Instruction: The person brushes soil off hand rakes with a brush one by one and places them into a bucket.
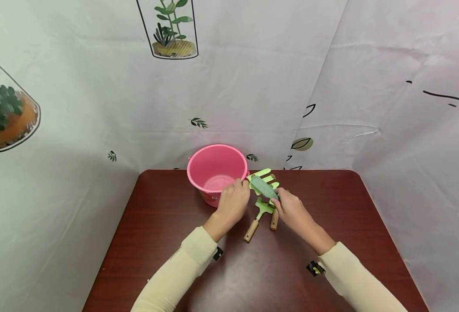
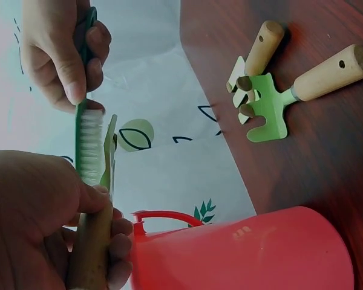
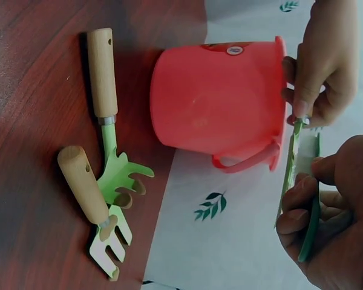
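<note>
Gripping green brush [image 1: 263,187] in right hand [image 1: 292,211] — wooden-handled tool [image 2: 89,251] in left hand [image 1: 234,201]. Holding brush right of pink bucket [image 1: 214,161].

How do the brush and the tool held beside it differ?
The brush is in the right hand; the tool in the left hand. The brush has pale bristles; the tool has green tines. The brush's handle is green; the tool's is wooden. Both are held above the table.

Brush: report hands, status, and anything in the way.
Left hand grips wooden-handled tool. Right hand holds brush, bristles facing tool, nothing visible between. Pink bucket close by left hand.
</note>
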Demonstrator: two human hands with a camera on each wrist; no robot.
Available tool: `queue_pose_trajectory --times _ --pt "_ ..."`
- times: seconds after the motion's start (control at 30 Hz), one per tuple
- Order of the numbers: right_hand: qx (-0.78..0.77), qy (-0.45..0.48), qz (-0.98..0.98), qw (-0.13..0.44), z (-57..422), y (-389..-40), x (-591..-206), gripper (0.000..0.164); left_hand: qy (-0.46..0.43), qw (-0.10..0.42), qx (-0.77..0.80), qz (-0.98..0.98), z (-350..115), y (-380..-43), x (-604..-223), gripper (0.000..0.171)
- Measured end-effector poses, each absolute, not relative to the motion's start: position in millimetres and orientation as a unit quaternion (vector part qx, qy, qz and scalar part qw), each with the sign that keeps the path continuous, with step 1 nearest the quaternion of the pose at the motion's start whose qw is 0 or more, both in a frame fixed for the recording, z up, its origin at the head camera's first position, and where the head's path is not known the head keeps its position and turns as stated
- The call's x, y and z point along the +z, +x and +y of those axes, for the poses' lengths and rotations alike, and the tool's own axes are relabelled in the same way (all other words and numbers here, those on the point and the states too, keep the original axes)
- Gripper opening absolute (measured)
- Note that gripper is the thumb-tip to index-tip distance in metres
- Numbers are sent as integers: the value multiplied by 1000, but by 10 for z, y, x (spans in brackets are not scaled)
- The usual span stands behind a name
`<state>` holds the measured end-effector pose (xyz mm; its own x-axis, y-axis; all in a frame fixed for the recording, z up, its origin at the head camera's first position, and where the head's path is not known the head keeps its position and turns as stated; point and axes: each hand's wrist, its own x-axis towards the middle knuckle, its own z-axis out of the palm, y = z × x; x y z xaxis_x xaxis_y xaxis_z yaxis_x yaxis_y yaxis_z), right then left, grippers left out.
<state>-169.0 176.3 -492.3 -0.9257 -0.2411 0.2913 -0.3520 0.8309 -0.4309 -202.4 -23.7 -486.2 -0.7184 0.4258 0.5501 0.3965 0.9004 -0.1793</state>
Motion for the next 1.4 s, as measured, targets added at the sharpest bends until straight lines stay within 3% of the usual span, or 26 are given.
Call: queue_pose_trajectory --times 1.4 --pt "246 95 -953 150 2073 -1878 -4962 26 -219 245 18 -944 -241 -1967 -4850 6"
